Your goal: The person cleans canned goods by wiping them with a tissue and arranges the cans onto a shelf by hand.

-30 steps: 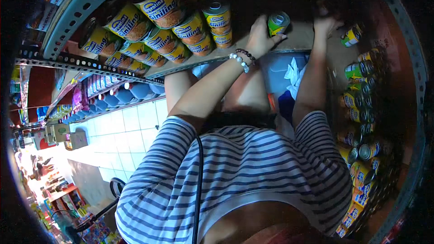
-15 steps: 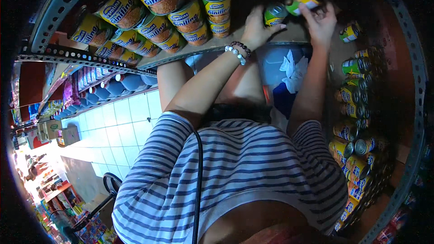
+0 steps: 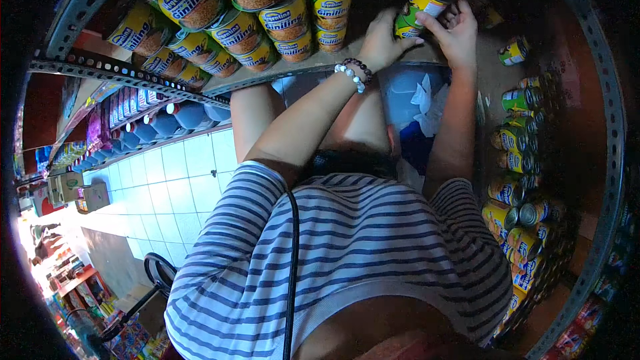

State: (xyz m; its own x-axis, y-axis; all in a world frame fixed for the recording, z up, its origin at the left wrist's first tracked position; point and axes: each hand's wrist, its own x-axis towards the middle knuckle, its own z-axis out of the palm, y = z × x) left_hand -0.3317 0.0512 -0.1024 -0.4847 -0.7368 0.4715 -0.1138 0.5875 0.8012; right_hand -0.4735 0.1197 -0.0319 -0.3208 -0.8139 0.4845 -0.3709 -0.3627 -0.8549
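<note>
On the shelf ahead, my left hand curls around the side of a lower can, yellow and green. My right hand grips another food can with a yellow and green label, its thumb on the label and its fingers behind. This second can sits on top of the lower one, slightly tilted in view. To the left, stacked cans of the same yellow kind stand in columns, labels facing me. A single can stands apart to the right of my right hand.
Several rows of cans line the right-hand shelf. Perforated metal posts frame both sides. Below left is a lower shelf with blue jugs, above a white tiled floor. White crumpled plastic lies under the shelf edge.
My right hand has moved left with its can and set it over the can at my left hand. My left hand has stayed at the lower can.
</note>
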